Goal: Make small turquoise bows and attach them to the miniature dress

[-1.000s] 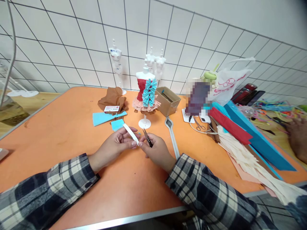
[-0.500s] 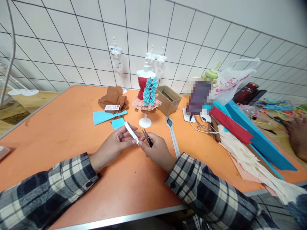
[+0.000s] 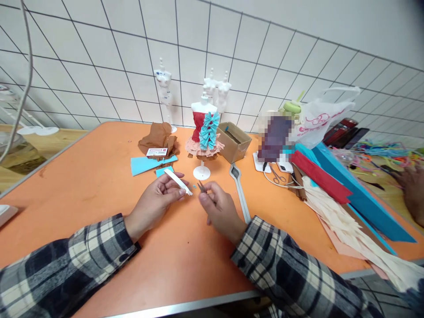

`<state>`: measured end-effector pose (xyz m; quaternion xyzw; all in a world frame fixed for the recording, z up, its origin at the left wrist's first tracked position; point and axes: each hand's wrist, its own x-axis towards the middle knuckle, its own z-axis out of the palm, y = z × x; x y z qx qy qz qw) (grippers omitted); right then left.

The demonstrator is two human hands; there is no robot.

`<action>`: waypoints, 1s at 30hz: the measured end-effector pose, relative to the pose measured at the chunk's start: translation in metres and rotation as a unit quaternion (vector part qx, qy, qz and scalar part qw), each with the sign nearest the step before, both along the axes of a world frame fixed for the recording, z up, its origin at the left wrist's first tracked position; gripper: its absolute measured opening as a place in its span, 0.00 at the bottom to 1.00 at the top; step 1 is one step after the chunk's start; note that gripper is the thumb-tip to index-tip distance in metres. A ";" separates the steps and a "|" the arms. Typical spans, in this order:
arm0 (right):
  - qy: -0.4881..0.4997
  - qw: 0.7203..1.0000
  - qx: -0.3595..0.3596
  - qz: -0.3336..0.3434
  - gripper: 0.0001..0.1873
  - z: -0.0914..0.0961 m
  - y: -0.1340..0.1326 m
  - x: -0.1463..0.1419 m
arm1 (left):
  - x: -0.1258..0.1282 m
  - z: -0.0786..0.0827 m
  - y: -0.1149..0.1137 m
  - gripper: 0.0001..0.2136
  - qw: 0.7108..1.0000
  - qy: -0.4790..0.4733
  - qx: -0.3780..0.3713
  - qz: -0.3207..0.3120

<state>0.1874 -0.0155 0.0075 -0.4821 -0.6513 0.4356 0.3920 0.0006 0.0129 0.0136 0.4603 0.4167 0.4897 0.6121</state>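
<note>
My left hand [image 3: 157,196] pinches a narrow white strip [image 3: 177,179] between thumb and fingers; its near end looks frayed or split. Just right of it, my right hand [image 3: 220,207] is closed around a small pair of scissors [image 3: 201,187], whose pointed blades stick out up and left. The handle is mostly hidden in the fingers. A gap separates the blades from the strip. Behind both hands stands a small dress form [image 3: 201,128] on a round white base, wearing a red bodice, a column of blue ruffles and a pink frilled skirt.
Brown crepe paper [image 3: 155,138], a small white box [image 3: 157,152] and blue paper [image 3: 145,165] lie at the left. A cardboard box [image 3: 235,148], a grey long-handled tool [image 3: 239,190] and coloured paper strips [image 3: 321,176] are to the right. Another person's hand [image 3: 414,190] rests at far right.
My right hand has drawn slightly right, away from the strip's end, and the scissors have turned in my fingers. The white strip has tilted flatter in my left hand.
</note>
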 end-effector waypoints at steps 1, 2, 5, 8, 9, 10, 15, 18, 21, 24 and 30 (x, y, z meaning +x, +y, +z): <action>0.023 0.999 -0.032 0.030 0.18 -0.001 -0.001 0.000 | 0.000 0.001 0.000 0.20 1.000 -0.002 0.007 0.011; 0.041 0.995 -0.067 0.058 0.21 -0.002 -0.002 0.000 | 0.000 0.003 0.000 0.20 1.000 -0.002 0.012 0.020; 0.092 0.976 -0.168 0.105 0.25 -0.006 -0.003 -0.004 | 0.000 0.005 -0.002 0.21 0.999 -0.004 0.020 0.031; 0.145 0.951 -0.237 0.132 0.25 -0.005 -0.002 -0.009 | 0.000 0.005 -0.002 0.21 0.999 0.001 0.021 0.033; 0.152 0.947 -0.250 0.133 0.24 -0.004 -0.002 -0.010 | 0.000 0.004 -0.002 0.21 0.999 0.002 0.020 0.033; 0.152 0.946 -0.256 0.129 0.24 -0.003 -0.002 -0.010 | -0.001 0.004 -0.002 0.21 0.999 0.004 0.020 0.032; 0.110 0.959 -0.244 0.098 0.22 -0.008 -0.003 -0.009 | 0.000 0.004 -0.003 0.22 0.999 0.017 0.026 0.028; 0.076 0.969 -0.219 0.084 0.23 -0.013 -0.003 -0.008 | 0.001 0.006 -0.004 0.22 0.999 0.023 0.034 0.027; 0.057 0.978 -0.186 0.077 0.23 -0.016 -0.003 -0.008 | 0.002 0.006 -0.005 0.22 0.998 0.031 0.041 0.023; 0.045 0.982 -0.165 0.076 0.23 -0.015 -0.003 -0.008 | 0.003 0.005 -0.006 0.23 0.998 0.048 0.049 0.016; -0.006 0.988 -0.136 0.068 0.21 -0.011 -0.003 -0.008 | 0.004 0.006 -0.008 0.22 0.994 0.077 0.066 0.035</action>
